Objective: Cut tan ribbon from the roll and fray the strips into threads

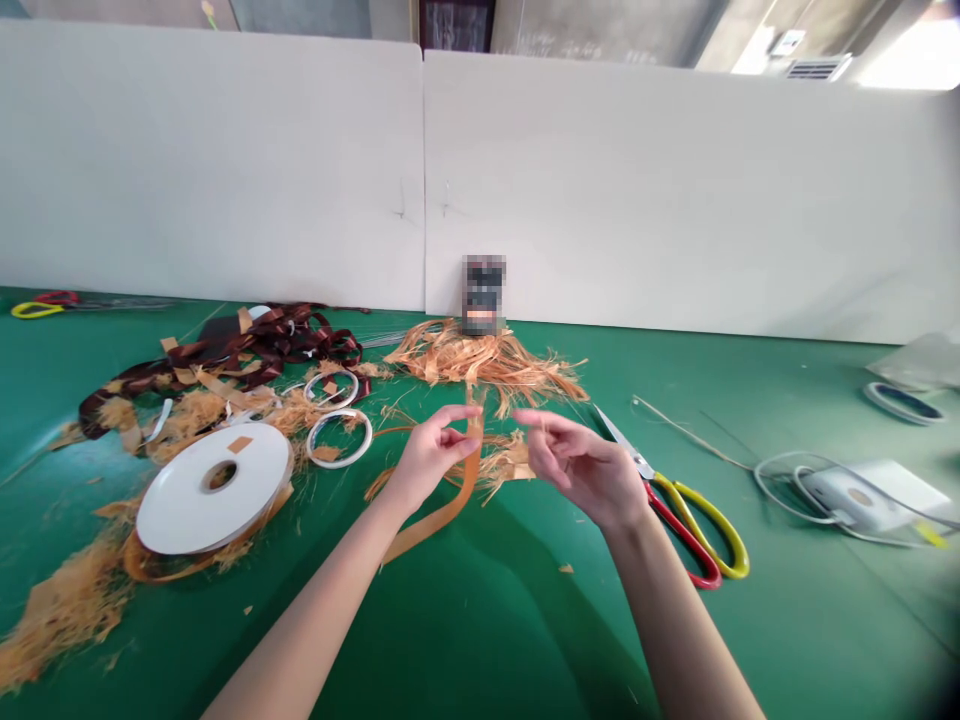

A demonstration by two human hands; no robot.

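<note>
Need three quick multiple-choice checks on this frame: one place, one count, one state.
1. What lies just right of the right hand?
A ruler
B scissors
C mug

2. How many white rings lie near the spool?
A one
B four
C two

3. What is the left hand doing?
A pinching an orange strip
B holding scissors
C resting on the spool

1 B: red-and-yellow handles sit beside that hand.
2 C: two rings show beyond the spool.
3 A: the strip runs from its fingertips.

Body parts, 1 person: left forearm [315,610] and right forearm [682,620], 2 in all, bare, slim, smooth; left hand [431,455] and right hand [581,475], bare, narrow, with slender fingers
</note>
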